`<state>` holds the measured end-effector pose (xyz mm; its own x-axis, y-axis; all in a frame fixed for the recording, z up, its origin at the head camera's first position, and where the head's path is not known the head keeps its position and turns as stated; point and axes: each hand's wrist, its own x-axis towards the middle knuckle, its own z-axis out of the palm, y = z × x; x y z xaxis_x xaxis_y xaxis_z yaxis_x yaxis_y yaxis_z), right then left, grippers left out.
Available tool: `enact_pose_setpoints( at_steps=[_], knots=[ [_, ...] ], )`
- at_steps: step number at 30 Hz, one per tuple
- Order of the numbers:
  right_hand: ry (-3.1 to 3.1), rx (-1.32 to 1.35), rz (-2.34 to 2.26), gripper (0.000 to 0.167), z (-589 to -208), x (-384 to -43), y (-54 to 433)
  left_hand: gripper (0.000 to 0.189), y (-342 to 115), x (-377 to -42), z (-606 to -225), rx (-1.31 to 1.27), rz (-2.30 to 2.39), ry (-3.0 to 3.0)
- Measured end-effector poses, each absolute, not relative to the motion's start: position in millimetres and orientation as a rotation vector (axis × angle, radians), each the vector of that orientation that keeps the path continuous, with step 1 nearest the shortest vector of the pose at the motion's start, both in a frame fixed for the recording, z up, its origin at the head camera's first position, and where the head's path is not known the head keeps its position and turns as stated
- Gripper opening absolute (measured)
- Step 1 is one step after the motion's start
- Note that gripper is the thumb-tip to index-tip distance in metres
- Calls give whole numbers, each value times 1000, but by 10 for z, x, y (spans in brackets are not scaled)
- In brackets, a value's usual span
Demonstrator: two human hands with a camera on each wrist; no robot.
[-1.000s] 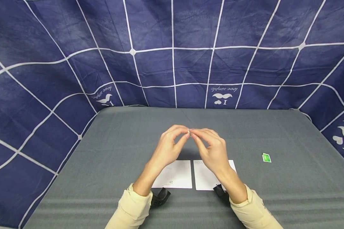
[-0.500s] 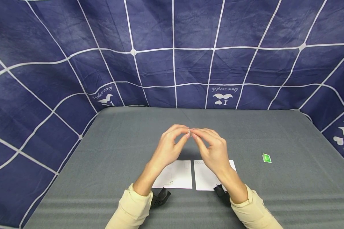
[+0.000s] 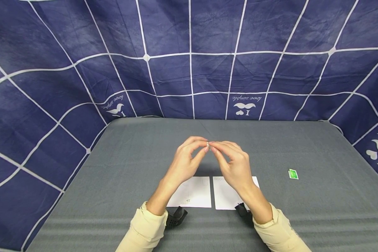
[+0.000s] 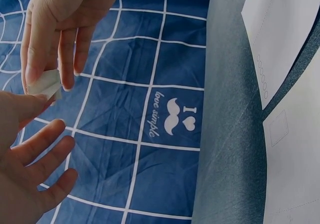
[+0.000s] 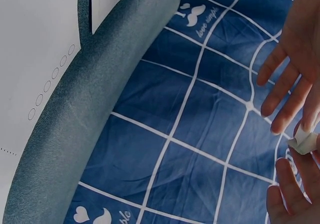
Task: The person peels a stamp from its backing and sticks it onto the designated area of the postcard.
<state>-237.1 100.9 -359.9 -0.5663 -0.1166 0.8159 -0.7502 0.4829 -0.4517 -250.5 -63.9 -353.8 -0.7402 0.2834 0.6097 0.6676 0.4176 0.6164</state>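
My left hand [image 3: 184,161] and right hand [image 3: 236,164] meet fingertip to fingertip above the table in the head view. Between them they pinch a small pale stamp [image 4: 49,83], each with thumb and index finger. Its whitish side and a toothed edge show in the right wrist view, where the stamp [image 5: 303,142] looks creased or folded. Most of it is covered by fingertips in the head view. The other fingers of both hands are loosely spread. Below the hands lie two white postcards side by side, a left card [image 3: 196,192] and a right card [image 3: 225,196], partly hidden by the forearms.
Further right on the grey table cloth [image 3: 129,168] lies a little green stamp [image 3: 293,174] with a white border, overlapping another piece. A blue curtain [image 3: 211,73] with white lines rises behind the table and along both sides. Black wrist mounts [image 3: 177,217] hang below the forearms.
Almost nothing differs; both hands keep the same pinch in the same place, and the cards and green stamp stay put.
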Motion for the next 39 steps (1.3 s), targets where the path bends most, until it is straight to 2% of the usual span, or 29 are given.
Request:
enact_pose_setpoints(
  at_steps=[39],
  knots=[
    [-1994, 716, 1082, 15, -3563, -2357, 1046, 12, -641, -2512, -3555, -822, -1226, -2249]
  ],
)
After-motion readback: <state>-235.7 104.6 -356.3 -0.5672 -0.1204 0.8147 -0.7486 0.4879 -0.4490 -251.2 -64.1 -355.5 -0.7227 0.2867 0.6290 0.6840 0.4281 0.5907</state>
